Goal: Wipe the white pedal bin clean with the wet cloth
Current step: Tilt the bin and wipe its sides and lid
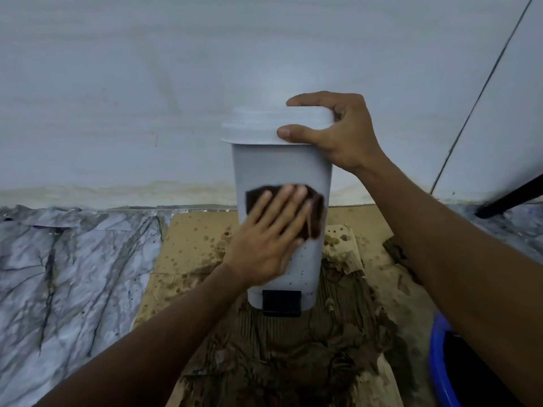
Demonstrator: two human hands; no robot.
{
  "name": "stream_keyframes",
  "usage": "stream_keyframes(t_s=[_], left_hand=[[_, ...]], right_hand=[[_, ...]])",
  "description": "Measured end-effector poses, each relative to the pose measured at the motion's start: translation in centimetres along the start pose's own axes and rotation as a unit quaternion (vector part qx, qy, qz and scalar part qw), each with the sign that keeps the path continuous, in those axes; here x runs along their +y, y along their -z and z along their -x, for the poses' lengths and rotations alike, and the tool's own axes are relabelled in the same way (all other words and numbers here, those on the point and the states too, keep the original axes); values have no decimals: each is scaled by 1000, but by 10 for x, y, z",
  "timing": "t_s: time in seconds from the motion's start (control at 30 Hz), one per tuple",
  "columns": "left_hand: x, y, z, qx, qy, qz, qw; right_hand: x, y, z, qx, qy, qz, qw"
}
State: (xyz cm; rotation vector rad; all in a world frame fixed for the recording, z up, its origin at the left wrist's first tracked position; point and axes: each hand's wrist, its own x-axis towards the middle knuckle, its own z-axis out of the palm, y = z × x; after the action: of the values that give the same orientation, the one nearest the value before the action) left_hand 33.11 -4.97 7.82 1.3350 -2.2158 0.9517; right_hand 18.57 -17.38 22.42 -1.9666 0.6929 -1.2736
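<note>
The white pedal bin (pixel 279 168) stands upright on muddy cardboard against a pale wall, its lid (pixel 264 126) closed and a black pedal (pixel 281 302) at its foot. My left hand (pixel 270 230) lies flat on the bin's front, fingers spread, pressing a dark brown cloth (pixel 316 212) against it; hand and cloth are blurred. My right hand (pixel 338 133) grips the right edge of the lid, thumb on the rim and fingers over the top. Small dark specks dot the bin's lower front.
Wet brown mud covers the cardboard (pixel 194 239) around and in front of the bin. A marble-patterned sheet (pixel 67 274) lies to the left. A blue bucket rim (pixel 440 362) shows at the lower right, and a black bar (pixel 511 198) at the right edge.
</note>
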Motion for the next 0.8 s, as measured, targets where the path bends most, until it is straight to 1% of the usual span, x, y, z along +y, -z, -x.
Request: stream_keyframes(t_s=[0.07,0.1,0.17,0.2,0.23,0.33,0.37,0.4,0.43,0.47,0.5,0.57,0.6,0.63,0.67,0.73,0.8], left_hand=[[4,-5,25,-64,-118,5,991],[1,-6,36,-89,-159,10,983],[-11,-5,47,-107,-195,13,975],[-19,-3,46,-98,-191,5,977],[-25,0,41,-79,-171,-6,982],[-28,9,13,-2,-48,-26,999],[-23,10,4,13,-15,-24,999],[-16,10,-2,18,-1,-17,1000],[-8,8,-3,11,-13,-5,1000],[-1,4,0,-8,-56,6,998],[3,-1,8,-39,-117,15,992],[5,-9,29,-123,-234,30,964],[1,-11,37,-151,-272,30,950],[-5,-11,42,-164,-289,36,942],[-11,-11,45,-163,-294,39,941],[-20,-7,43,-121,-269,37,955],[-21,1,30,-66,-200,32,977]], right_hand=[[-1,-1,0,-2,-6,2,1000],[-1,-1,-1,-3,-6,4,1000],[-1,-4,0,-3,-4,6,1000],[-1,-5,0,-1,-3,4,1000],[0,-6,-1,1,-3,0,1000],[1,-7,-1,4,3,0,1000],[1,-6,-1,5,4,-1,1000],[1,-5,-1,6,2,-3,1000],[2,-4,-1,7,-2,-5,1000],[2,-3,-1,6,-4,-5,1000],[3,-2,-1,4,-6,-3,1000],[2,-2,1,0,-10,1,1000],[2,-3,1,-1,-8,3,1000],[2,-5,2,-1,-6,7,1000],[1,-6,2,-1,-5,10,1000],[1,-8,2,0,-4,10,1000],[1,-7,2,6,-1,12,1000]])
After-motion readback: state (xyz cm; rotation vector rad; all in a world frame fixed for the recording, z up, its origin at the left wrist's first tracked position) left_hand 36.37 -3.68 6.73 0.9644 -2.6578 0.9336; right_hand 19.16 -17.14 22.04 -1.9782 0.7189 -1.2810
